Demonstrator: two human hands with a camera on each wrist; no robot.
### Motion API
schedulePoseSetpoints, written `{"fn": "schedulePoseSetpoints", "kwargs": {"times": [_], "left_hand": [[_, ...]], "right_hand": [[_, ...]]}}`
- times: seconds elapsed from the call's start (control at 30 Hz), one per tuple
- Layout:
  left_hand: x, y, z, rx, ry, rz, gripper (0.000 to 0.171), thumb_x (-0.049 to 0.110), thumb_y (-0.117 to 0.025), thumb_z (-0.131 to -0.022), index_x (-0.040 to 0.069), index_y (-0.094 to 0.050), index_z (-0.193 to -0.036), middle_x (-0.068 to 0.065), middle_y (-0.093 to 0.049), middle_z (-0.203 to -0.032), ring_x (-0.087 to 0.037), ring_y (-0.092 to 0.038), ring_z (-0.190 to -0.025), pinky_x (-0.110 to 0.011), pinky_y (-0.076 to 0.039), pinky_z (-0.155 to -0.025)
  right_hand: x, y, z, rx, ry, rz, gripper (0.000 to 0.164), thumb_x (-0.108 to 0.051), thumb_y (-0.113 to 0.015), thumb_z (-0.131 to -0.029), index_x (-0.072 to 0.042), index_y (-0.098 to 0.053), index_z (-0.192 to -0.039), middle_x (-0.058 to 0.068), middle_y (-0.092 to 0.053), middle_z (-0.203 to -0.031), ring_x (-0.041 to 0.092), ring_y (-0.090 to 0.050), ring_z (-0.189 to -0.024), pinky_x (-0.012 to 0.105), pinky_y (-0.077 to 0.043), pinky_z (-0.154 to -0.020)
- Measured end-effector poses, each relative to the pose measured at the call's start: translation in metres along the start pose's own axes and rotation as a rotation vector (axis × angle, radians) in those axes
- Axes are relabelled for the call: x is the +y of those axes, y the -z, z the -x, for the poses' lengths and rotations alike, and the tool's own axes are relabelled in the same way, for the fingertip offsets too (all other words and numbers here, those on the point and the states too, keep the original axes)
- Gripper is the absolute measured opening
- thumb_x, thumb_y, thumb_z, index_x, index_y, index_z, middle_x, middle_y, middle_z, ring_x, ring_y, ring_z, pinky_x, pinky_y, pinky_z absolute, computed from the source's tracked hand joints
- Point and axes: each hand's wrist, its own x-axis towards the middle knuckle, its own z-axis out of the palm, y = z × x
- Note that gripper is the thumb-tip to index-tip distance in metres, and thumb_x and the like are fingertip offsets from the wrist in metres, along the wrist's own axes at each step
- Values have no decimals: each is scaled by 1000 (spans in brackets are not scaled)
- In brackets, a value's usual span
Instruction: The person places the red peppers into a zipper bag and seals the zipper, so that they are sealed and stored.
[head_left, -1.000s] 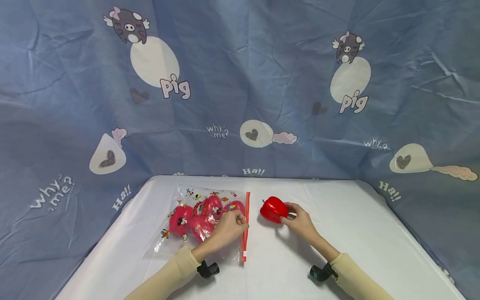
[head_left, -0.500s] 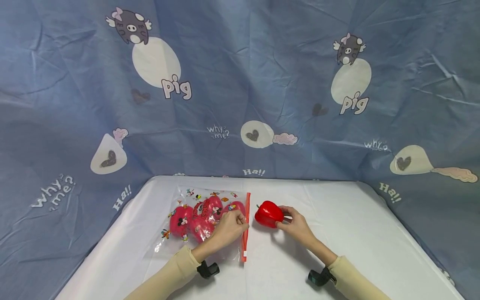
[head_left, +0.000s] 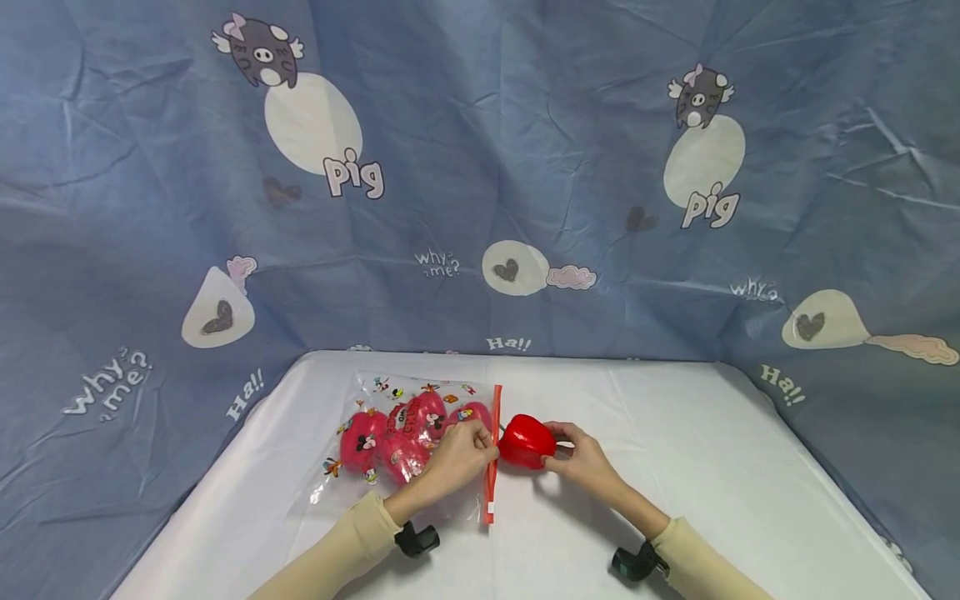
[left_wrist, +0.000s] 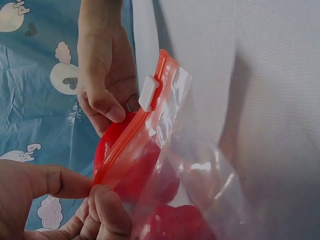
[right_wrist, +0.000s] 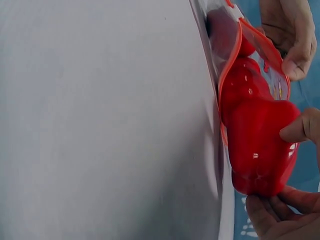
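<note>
A clear zip bag (head_left: 322, 493) with cartoon prints and an orange-red zip edge lies on its side, several red, rounded things showing inside. My left hand (head_left: 454, 458) pinches the upper lip of its mouth between thumb and fingers. From the right, my right hand (head_left: 590, 465) grips a red bell pepper (head_left: 527, 442) by its blunt end, the stem pointing at the bag. In the right wrist view the mouth gapes, with the pepper (right_wrist: 260, 145) at the opening and another red one (right_wrist: 244, 85) behind it. A white slider (left_wrist: 148, 93) sits at one end of the zip.
The bag lies on a white-covered table (head_left: 712, 483). Behind it hangs a blue curtain (head_left: 420, 200) with pig and heart prints. A dark wrist camera (head_left: 417, 540) hangs below the left wrist, another (head_left: 637, 562) below the right.
My right hand has brought the bell pepper leftward and nearer to me, from beside the bag up to its mouth. The left hand and the bag have stayed in place.
</note>
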Motion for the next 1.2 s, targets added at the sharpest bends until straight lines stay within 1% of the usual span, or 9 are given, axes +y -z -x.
{"fn": "schedulePoseSetpoints", "kwargs": {"times": [0.13, 0.3, 0.4, 0.53, 0.67, 0.87, 1.0, 1.13, 1.2], "left_hand": [[1, -1, 0, 3, 8, 2, 7, 12, -65, -78, 10, -60, -73, 5, -55, -62, -6, -48, -57, -21, -40, -50], [0, -2, 0, 5, 8, -3, 8, 11, -66, -78, 10, -60, -73, 4, -55, -62, -7, -48, -58, -21, -40, -50], [1, -2, 0, 2, 16, -7, 8, 12, -66, -78, 11, -60, -73, 4, -55, -62, -7, -48, -58, -21, -40, -50], [1, -1, 0, 2, 14, -14, 8, 13, -66, -78, 11, -60, -73, 4, -55, -62, -7, -49, -58, -21, -41, -51], [0, -2, -1, 6, 9, -18, 8, 13, -66, -79, 11, -60, -73, 4, -55, -63, -7, -49, -59, -21, -42, -52], [1, -1, 0, 1, 16, 8, 8, 13, -65, -79, 10, -59, -75, 4, -56, -64, -7, -49, -58, -22, -41, -49], [2, -1, 0, 4, 15, 7, 8, 13, -65, -79, 11, -59, -76, 4, -56, -64, -7, -49, -59, -22, -41, -49], [2, -1, 0, 12, 11, 0, 8, 14, -65, -79, 11, -59, -75, 4, -56, -64, -7, -50, -59, -22, -41, -49], [2, -1, 0, 14, 12, -2, 8, 14, -66, -79, 11, -59, -75, 4, -56, -65, -7, -50, -60, -22, -42, -50]], "right_hand": [[-3, -3, 2, -21, 31, 11, 48, 5, -68, -78, 10, -53, -123, 23, -60, -122, 37, -59, -108, 44, -52, -89], [-7, -4, 5, -63, 28, 27, 48, 1, -68, -79, 5, -55, -124, 18, -61, -121, 32, -59, -109, 37, -53, -90], [-8, -5, 7, -81, 12, 5, 47, -1, -69, -78, 2, -56, -124, 15, -61, -121, 30, -59, -110, 35, -53, -90], [-9, -7, 9, -101, 5, -12, 48, -2, -70, -78, 0, -57, -125, 13, -61, -122, 29, -59, -111, 34, -52, -91], [-8, -10, 8, -108, 19, -13, 48, -3, -71, -78, 0, -57, -125, 14, -61, -122, 30, -59, -111, 35, -52, -90], [-12, -12, 7, -117, 24, -7, 48, -4, -70, -79, 0, -57, -125, 14, -62, -121, 29, -60, -110, 36, -52, -90], [-13, -13, 7, -129, 49, -8, 50, -4, -72, -79, 1, -56, -126, 14, -61, -121, 30, -60, -110, 39, -52, -90], [-13, -15, 5, -140, 104, -20, 51, -2, -72, -79, 2, -56, -126, 15, -61, -121, 31, -60, -111, 41, -52, -90], [-14, -16, 4, -148, 124, -15, 51, -1, -73, -79, 2, -56, -126, 14, -61, -120, 31, -60, -110, 41, -52, -91]]}}
